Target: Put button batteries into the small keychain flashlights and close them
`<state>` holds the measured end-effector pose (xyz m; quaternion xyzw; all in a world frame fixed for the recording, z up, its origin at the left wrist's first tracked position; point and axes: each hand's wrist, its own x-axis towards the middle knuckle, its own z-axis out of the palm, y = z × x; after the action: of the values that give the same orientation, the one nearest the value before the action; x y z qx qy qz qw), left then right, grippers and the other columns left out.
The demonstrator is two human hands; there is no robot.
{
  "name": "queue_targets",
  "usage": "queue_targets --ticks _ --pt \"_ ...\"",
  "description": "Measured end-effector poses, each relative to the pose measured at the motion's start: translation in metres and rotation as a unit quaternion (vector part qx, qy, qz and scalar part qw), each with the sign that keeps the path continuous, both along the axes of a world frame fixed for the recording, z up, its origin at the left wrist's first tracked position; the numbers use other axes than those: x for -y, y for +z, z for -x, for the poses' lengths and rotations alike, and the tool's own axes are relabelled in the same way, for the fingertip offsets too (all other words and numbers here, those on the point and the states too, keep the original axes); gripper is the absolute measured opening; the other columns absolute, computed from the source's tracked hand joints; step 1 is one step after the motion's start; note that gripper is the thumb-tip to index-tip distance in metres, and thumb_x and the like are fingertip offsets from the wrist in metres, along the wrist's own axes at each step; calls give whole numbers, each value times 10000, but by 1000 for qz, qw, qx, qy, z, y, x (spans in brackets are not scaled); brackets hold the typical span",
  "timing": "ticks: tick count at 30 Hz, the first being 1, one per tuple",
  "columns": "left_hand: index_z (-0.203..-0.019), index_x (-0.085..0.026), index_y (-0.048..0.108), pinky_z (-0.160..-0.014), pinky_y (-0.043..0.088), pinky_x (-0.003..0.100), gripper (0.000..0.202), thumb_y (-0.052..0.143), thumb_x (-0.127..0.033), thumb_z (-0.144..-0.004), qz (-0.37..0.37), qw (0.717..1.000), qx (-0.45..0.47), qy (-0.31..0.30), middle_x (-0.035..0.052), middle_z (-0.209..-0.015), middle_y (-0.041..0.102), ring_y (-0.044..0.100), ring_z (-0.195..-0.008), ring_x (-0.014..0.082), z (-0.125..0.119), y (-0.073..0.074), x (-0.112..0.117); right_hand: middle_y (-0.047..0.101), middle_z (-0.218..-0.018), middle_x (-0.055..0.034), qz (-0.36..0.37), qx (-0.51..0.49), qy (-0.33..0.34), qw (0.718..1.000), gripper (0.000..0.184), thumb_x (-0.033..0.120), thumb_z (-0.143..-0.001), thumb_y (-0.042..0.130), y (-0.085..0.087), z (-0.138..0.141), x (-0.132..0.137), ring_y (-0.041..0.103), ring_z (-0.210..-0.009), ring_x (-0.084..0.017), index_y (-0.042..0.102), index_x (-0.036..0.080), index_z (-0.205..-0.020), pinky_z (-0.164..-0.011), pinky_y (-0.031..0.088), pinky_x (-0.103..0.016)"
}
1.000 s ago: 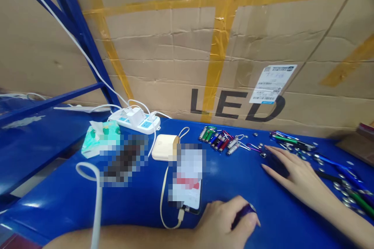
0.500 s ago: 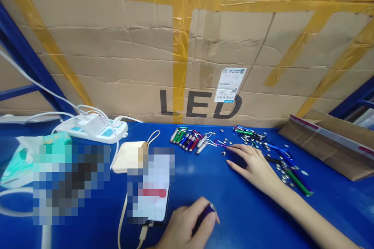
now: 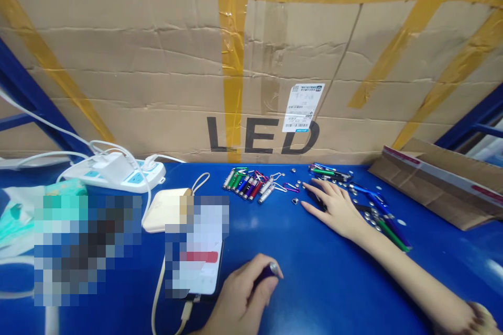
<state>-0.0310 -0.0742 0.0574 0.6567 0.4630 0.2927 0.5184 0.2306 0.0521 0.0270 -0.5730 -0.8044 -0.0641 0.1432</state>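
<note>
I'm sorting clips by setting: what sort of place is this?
Probably a storeroom or small workshop corner. A large taped carton marked LED stands behind a blue work surface, where small coloured cylinders with clips lie in a row.

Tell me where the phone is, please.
In the head view, the phone lies left of centre on the table, beside the left hand, a cable at its near end.

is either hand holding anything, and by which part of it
The left hand grips a purple tube by its body, silvery end exposed; right hand: cannot tell.
</note>
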Motion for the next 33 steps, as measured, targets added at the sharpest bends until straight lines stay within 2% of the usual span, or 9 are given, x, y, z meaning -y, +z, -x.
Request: queue_targets --ticks 3,6,11,16,19,23,26,30,33 --pt "-922 -194 562 -646 381 227 209 362 -246 -894 -14 999 0 30 3 -749 510 476 -677 149 0 0 0 550 -1242 -86 -41 -23 33 998 389 495 -892 411 0 -2 -2 481 -1147 -298 668 266 -1072 -926 382 -494" --pt "-908 -203 568 -717 397 246 202 370 -239 -892 -30 999 -7 35 12 -784 546 485 -694 157 0 0 1 596 -1170 -78 -64 -60 60 994 342 453 -897 433 0 -5 -4 520 -1086 -293 723 273 -898 -886 399 -492" --pt "-889 -210 563 -907 345 289 180 384 -201 -886 -72 997 -15 29 -11 -750 565 495 -670 141 1 -1 1 641 -1045 -77 -37 -138 76 987 263 430 -841 537 -1 -8 -7 572 -997 -276 725 253 -790 -847 444 -460" --pt "-904 -204 553 -643 405 212 168 387 -219 -887 -28 1000 6 10 -1 -758 549 488 -653 138 0 -1 0 648 -961 -74 -9 -158 75 985 196 383 -807 594 9 -4 -3 593 -934 -260 713 244 -736 -826 461 -444" --pt "-888 -195 545 -587 380 196 143 405 -226 -882 -11 1000 11 -4 -14 -732 538 471 -611 121 -2 0 -2 656 -946 -74 -40 -172 100 979 182 359 -813 600 26 14 16 596 -919 -262 702 233 -731 -816 452 -467" --pt "-857 -187 557 -583 375 191 137 431 -237 -876 -24 1000 3 -13 -20 -712 546 461 -582 111 -3 -2 -3 681 -874 -48 -34 -288 211 933 85 288 -802 643 49 52 58 629 -832 -200 685 226 -763 -751 506 -370" --pt "-869 -181 573 -583 379 185 148 438 -240 -878 -36 999 4 -14 -26 -686 539 458 -566 108 -4 -5 -3 703 -783 -19 18 -350 293 889 29 208 -781 680 57 71 82 652 -724 -145 673 200 -807 -675 530 -271" --pt "-886 -177 591 -597 389 185 172 437 -252 -880 -60 998 14 -13 -43 -617 487 445 -546 112 -3 -10 -3 716 -796 -23 69 -377 331 862 66 163 -794 661 58 76 91 668 -687 -121 698 188 -843 -646 543 -206" --pt "-846 -182 580 -612 401 193 164 441 -263 -872 -80 997 11 -15 -49 -593 465 425 -513 110 -4 -18 -3 720 -814 -28 79 -372 348 857 91 176 -824 629 58 76 89 675 -695 -118 706 198 -868 -659 554 -190"
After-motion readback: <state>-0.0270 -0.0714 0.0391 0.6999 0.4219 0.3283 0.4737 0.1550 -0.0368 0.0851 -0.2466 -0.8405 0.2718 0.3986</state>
